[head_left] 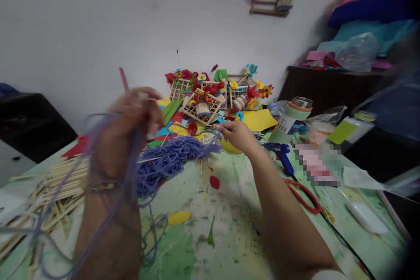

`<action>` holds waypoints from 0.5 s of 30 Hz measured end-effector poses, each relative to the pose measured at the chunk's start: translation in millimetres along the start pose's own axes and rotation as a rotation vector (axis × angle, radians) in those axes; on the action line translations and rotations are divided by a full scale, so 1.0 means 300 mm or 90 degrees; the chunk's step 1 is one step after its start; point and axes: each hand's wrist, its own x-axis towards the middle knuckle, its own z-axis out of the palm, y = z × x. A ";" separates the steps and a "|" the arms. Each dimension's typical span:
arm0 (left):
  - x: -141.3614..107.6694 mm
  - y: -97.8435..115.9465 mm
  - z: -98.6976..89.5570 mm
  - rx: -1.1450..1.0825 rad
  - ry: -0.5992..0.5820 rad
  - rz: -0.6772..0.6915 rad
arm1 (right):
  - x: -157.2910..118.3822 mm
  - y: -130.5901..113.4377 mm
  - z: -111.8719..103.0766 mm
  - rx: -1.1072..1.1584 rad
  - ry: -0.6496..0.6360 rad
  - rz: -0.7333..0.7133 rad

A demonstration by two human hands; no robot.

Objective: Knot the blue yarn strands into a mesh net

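Observation:
Loops of purple yarn hang over my left wrist and forearm. My left hand [138, 107] is raised and blurred by motion, its fingers curled together on the yarn. A tangled heap of purple yarn [173, 157] lies on the table between my arms. At the heap's right end my right hand [238, 135] is closed, thumb and fingertips pinching yarn. Behind it stand small stick lattices with paper flowers [201, 107].
Thin wooden sticks [62, 188] lie at the left. On the right are a blue glue gun [284, 157], red-handled scissors [305, 197], a green jar [288, 118] and a white computer mouse [367, 218]. Coloured paper [259, 120] and a red petal [214, 182] lie about.

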 end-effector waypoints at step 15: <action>0.035 -0.027 0.194 -0.090 -0.059 0.025 | -0.099 -0.174 -0.080 0.435 -0.086 -0.176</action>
